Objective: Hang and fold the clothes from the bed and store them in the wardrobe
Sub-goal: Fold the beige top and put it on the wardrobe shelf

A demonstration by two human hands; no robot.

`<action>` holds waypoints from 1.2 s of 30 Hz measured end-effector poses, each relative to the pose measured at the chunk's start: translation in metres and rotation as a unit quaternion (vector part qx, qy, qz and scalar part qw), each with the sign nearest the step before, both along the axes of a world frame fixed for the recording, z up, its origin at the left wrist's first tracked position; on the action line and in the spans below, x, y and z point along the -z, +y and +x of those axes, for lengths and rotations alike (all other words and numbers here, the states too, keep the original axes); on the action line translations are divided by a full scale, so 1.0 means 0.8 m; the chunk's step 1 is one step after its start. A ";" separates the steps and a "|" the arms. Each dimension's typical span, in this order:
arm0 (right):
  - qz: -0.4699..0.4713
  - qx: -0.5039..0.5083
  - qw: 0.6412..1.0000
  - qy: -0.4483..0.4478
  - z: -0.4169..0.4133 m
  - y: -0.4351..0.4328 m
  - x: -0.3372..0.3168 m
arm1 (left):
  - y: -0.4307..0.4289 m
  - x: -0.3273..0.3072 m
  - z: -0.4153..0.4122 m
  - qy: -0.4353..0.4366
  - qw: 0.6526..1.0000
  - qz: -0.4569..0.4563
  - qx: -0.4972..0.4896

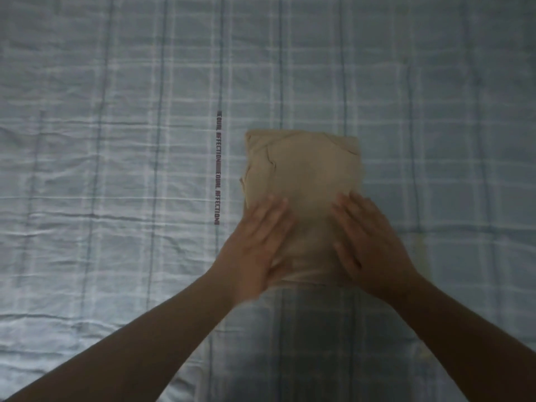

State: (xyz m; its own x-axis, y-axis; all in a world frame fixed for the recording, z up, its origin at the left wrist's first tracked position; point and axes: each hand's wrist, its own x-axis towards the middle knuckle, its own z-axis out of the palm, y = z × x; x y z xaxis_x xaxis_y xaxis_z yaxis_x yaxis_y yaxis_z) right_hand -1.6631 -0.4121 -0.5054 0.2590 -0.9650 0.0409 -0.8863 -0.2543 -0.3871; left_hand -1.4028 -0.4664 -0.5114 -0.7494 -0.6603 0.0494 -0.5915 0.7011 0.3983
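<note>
Your view is dim, bluish and soft: the sheet [87, 169] is brighter left of the folded beige garment [301, 175], a broad shadow lies just below it, and your left hand [255, 242] on it smears with motion blur.

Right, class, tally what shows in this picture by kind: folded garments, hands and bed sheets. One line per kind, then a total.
Folded beige garment: 1
Hands: 2, the left hand and the right hand, both flat on the garment
Checked blue bed sheet: 1
Total: 4
</note>
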 end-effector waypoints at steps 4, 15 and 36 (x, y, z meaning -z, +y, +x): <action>0.101 -0.124 0.981 0.112 0.002 0.044 0.012 | 0.012 0.021 0.011 -0.154 0.985 0.032 0.066; 0.121 -0.123 0.967 0.187 0.005 0.040 0.018 | 0.025 0.012 0.003 -0.265 0.962 -0.004 0.062; 0.303 0.269 0.878 -0.254 -0.016 0.034 -0.087 | 0.002 -0.094 0.034 0.111 0.780 0.583 -0.198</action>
State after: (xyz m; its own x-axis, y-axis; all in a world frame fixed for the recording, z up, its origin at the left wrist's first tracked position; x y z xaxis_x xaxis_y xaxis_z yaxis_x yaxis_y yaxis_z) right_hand -1.6757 -0.3850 -0.4360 -0.1443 -0.8263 -0.5444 -0.4896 0.5377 -0.6864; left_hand -1.3754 -0.4644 -0.4358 -0.5333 -0.5316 -0.6580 -0.4956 -0.4340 0.7523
